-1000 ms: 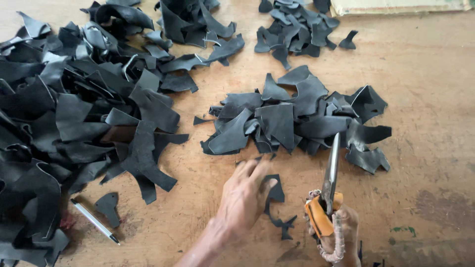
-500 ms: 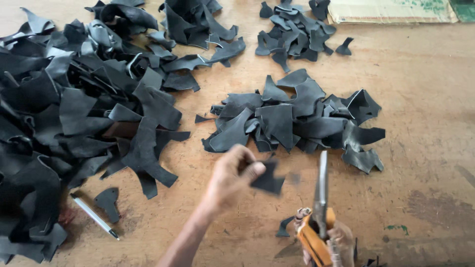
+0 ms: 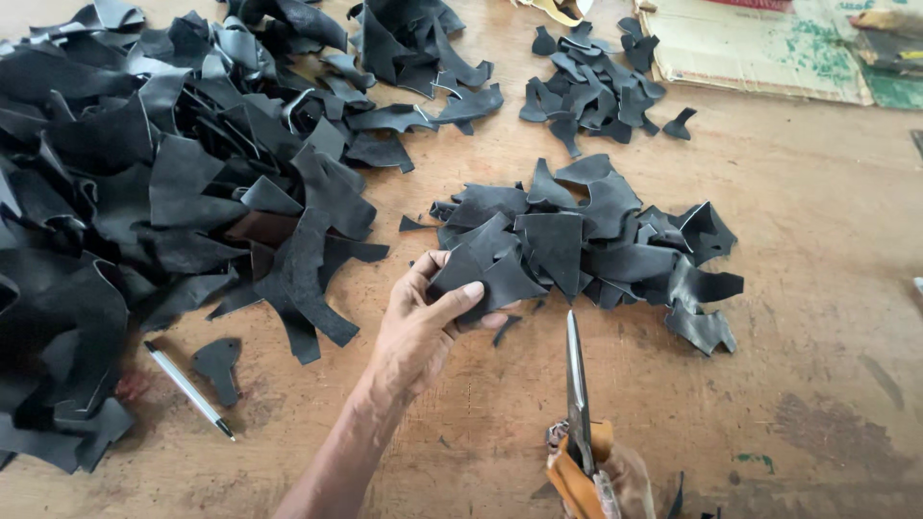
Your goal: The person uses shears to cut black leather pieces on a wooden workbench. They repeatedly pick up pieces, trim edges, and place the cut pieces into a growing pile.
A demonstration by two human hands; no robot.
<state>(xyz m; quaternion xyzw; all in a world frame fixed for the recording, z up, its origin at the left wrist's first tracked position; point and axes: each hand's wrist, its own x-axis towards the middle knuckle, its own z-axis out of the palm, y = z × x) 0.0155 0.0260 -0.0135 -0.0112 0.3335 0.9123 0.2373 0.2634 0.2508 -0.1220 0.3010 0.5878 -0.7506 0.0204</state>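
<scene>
Two hands — left (image 3: 423,327) pinching a black leather piece (image 3: 481,274), right (image 3: 615,481) gripping closed scissors (image 3: 575,384) — blades pointing away.

Left forearm (image 3: 336,452) bare, apparently no sleeve or jewellery.

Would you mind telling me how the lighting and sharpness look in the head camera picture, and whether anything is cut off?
Head view: soft, even light with faint shadows under the black pieces; the left hand and its held piece are sharp; the scissors are sharp, but the right hand is cropped by the lower edge; mild sheen on the large pile.
</scene>
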